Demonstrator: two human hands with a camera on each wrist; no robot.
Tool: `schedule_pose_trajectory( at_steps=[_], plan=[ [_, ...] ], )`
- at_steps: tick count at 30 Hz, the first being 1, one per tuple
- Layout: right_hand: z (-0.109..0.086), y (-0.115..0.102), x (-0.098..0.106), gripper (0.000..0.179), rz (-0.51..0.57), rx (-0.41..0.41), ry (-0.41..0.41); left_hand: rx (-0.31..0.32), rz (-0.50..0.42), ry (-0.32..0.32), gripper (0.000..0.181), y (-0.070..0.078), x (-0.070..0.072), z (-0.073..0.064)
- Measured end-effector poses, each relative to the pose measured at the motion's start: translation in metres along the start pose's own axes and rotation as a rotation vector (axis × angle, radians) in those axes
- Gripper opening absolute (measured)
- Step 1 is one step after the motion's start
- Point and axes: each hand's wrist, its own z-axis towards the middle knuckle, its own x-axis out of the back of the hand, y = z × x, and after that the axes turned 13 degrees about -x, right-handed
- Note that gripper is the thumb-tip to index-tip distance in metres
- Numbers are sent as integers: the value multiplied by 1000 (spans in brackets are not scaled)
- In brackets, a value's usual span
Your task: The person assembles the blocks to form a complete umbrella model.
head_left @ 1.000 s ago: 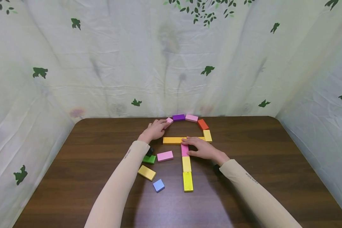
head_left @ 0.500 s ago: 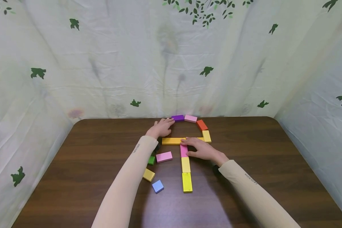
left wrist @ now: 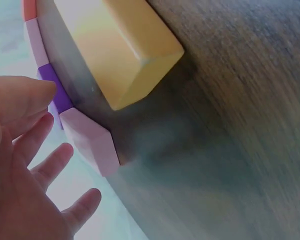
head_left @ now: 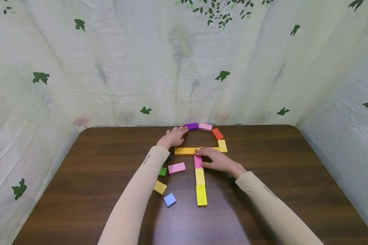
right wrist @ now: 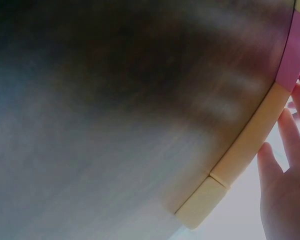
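In the head view my left hand reaches to the far edge of the table, its fingertips at the purple block. The left wrist view shows a light pink block touching the purple one, with my relaxed fingers beside and above both. In the head view this pink block is mostly hidden under the hand. My right hand rests its fingertips on the long orange block, its thumb beside the bright pink block. In the right wrist view its fingers look loosely spread along the orange block's side.
A light pink, a red and a pale yellow block continue the curve. Two yellow blocks extend below the bright pink one. Loose pink, green, yellow and blue blocks lie left.
My left hand has moved right, from the light pink block's outer end to the purple block, covering the pink block. My right hand has stayed in place.
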Motion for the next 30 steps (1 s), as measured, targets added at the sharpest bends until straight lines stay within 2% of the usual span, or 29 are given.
schedule_pose_trajectory(
  at_steps=[3,6,10,18,24,30],
  plan=[
    [0,1,0,50,0,3,-1,-19,-5,36,53,-3,1,-7],
    [1,1,0,50,-1,6,-2,-30,-23,77,53,-8,3,-19],
    [1,1,0,50,-5,12,-1,-60,-64,135,54,-17,5,-41],
    [1,1,0,50,-11,23,1,-133,-99,175,53,-22,4,-91],
    [2,2,-1,50,-19,24,0,-205,-101,194,54,-20,-6,-121],
    [2,3,-1,50,-16,29,3,-263,-113,213,54,-16,-18,-139]
  ],
)
